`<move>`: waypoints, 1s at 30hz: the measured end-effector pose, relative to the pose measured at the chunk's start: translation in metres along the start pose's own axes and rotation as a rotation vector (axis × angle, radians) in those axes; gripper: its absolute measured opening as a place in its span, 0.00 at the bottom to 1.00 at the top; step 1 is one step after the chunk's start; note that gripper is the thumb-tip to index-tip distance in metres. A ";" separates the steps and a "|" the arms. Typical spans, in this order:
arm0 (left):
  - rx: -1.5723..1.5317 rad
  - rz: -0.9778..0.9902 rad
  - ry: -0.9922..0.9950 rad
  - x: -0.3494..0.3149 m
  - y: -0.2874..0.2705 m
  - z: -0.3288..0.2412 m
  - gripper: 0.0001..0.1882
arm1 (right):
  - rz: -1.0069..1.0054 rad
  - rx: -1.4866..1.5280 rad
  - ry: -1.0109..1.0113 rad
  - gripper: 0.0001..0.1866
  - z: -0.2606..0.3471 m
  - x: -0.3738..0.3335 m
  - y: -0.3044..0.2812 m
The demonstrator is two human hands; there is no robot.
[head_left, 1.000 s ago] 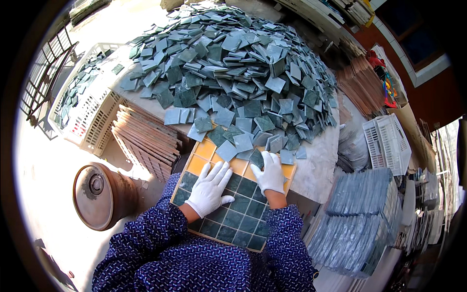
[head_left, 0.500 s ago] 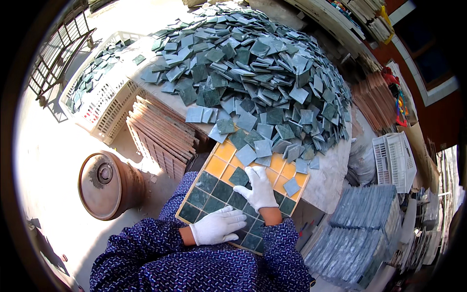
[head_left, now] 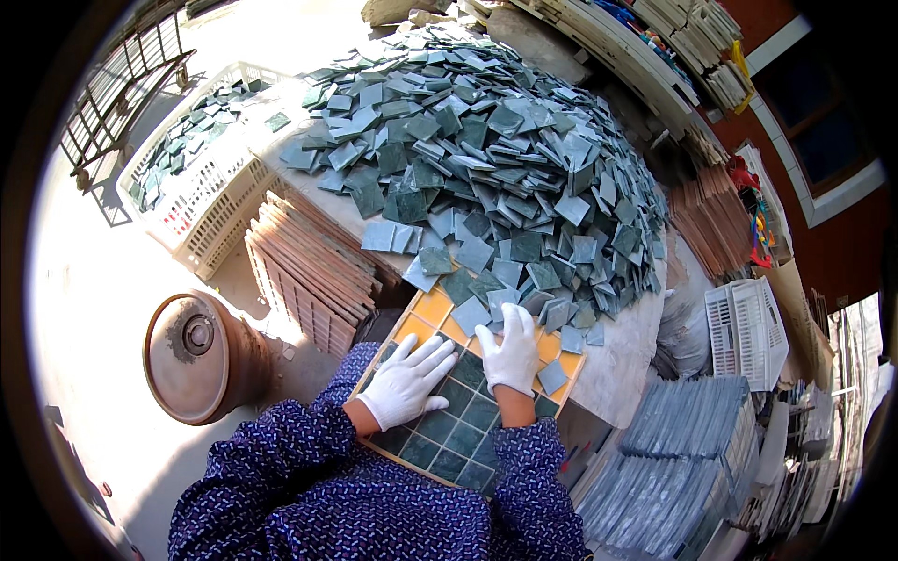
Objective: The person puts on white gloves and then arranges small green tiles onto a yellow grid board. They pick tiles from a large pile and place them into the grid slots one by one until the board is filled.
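My left hand (head_left: 404,383), in a white glove, lies flat with fingers stretched over the green square tiles (head_left: 436,425) set in a gridded tray (head_left: 412,328). The tray has a pale wooden rim and orange-yellow cells bare toward its far side. My right hand (head_left: 512,357), gloved too, is over the tray farther right, thumb and fingers apart. Its fingertips are near a loose grey-green tile (head_left: 502,303) at the edge of the big tile pile (head_left: 524,187); whether they touch is hard to tell. Another loose tile (head_left: 553,377) rests on the tray's right side.
The pile covers a pale table (head_left: 622,360). To the left stand a cream crate (head_left: 224,220) holding tiles, stacked brown trays (head_left: 299,290) and a rusty drum (head_left: 192,360). On the right are stacked wrapped slabs (head_left: 687,421) and white baskets (head_left: 748,323).
My left hand has moved up and left across the tray. My right hand has left the dark tile it was over and moved slightly farther out toward the pile.
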State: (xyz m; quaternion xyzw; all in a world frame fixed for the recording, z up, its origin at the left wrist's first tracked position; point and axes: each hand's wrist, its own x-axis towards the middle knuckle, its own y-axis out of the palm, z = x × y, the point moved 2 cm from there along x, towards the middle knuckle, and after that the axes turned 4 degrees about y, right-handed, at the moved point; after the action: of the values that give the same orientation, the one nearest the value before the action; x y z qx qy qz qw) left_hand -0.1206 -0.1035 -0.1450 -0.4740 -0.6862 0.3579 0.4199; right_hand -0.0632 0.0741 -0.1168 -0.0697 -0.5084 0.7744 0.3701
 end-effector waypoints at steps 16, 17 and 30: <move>-0.096 0.105 0.032 -0.087 -0.019 -0.011 0.36 | 0.331 0.561 0.197 0.12 0.025 -0.002 0.028; -0.109 0.087 0.019 -0.085 -0.021 -0.007 0.35 | 0.294 0.475 0.082 0.12 0.021 -0.006 0.042; 0.009 -0.076 -0.097 -0.013 -0.026 0.036 0.37 | 0.261 0.161 -0.082 0.18 0.023 -0.008 0.026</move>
State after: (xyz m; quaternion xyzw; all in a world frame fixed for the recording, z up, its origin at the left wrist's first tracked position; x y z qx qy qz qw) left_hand -0.1597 -0.1263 -0.1393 -0.4275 -0.7217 0.3675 0.4017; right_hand -0.0815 0.0470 -0.1298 -0.0737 -0.4458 0.8565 0.2496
